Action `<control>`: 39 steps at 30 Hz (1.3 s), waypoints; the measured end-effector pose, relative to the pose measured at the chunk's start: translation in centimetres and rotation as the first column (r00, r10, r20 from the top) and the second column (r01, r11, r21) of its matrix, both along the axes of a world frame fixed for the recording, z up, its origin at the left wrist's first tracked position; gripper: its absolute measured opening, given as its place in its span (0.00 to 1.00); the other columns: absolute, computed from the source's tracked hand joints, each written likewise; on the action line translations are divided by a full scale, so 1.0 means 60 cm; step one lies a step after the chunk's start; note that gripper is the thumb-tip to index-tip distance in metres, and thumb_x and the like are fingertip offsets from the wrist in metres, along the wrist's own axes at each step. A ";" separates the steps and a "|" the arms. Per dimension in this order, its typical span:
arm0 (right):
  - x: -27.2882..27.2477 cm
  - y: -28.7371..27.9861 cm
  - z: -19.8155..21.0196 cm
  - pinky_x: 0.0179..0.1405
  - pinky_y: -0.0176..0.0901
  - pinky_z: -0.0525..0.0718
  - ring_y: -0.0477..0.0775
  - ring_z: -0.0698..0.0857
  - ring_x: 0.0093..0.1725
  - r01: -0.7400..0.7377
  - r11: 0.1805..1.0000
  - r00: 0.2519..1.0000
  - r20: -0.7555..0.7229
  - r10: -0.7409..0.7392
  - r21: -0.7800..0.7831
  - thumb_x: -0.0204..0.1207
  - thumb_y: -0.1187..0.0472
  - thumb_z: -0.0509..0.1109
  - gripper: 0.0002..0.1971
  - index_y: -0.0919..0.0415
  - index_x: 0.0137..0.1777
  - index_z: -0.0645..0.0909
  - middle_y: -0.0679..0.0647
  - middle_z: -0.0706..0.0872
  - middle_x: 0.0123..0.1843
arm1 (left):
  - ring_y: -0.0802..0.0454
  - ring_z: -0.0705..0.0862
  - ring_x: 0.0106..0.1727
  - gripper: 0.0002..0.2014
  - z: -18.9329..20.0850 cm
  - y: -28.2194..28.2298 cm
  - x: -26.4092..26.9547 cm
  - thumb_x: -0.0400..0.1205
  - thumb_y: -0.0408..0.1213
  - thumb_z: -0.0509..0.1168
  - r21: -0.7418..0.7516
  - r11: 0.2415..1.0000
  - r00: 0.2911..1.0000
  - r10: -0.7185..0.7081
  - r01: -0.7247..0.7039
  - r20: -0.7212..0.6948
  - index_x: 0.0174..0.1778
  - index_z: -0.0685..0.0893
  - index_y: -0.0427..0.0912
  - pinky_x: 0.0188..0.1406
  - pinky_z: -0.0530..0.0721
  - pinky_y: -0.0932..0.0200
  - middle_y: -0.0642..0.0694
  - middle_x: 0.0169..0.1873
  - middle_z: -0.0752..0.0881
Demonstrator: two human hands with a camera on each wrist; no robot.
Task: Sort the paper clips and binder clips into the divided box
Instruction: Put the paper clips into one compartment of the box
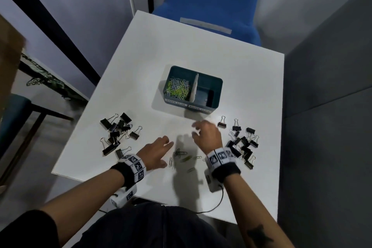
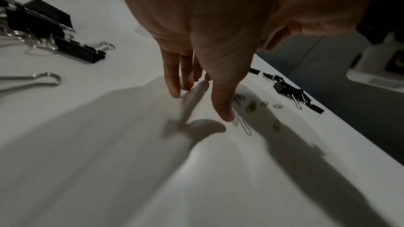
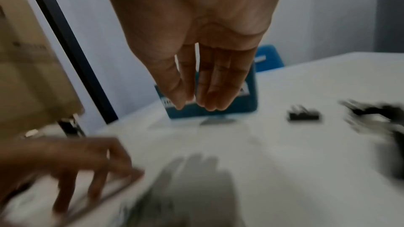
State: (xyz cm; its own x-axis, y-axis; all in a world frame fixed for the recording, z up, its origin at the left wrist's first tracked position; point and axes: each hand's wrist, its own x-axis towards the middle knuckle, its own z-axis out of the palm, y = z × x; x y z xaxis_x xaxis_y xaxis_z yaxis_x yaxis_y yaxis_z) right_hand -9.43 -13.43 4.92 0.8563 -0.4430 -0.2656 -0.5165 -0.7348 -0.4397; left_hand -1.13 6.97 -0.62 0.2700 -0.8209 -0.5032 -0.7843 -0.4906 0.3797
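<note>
A teal divided box (image 1: 218,86) stands mid-table; its left compartment holds green and silver paper clips (image 1: 178,88), and its right compartment looks empty. A few loose paper clips (image 1: 186,158) lie near the front edge. Black binder clips lie in two heaps, one to the left (image 1: 117,133) and one to the right (image 1: 242,143). My left hand (image 1: 159,152) rests flat with straight fingers, its thumb tip (image 2: 226,116) touching a silver paper clip (image 2: 242,125). My right hand (image 1: 205,131) hovers between the loose clips and the box (image 3: 251,108), fingers (image 3: 210,96) loosely straight, holding nothing.
The white table (image 1: 201,52) has a blue chair (image 1: 209,4) behind its far edge. A dark grey panel (image 1: 330,106) runs along the right side. Another table and a teal seat stand at the left. A cable hangs by the front edge.
</note>
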 end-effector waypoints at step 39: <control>-0.132 0.087 -0.126 0.23 0.43 0.80 0.57 0.84 0.34 -0.143 0.990 0.986 -0.093 0.141 -0.013 0.63 0.68 0.79 0.08 0.57 0.40 0.86 0.53 0.83 0.36 | 0.51 0.81 0.29 0.17 -0.029 -0.035 -0.080 0.54 0.26 0.80 -0.146 0.989 0.989 0.023 -0.001 0.148 0.32 0.83 0.45 0.17 0.74 0.61 0.49 0.31 0.79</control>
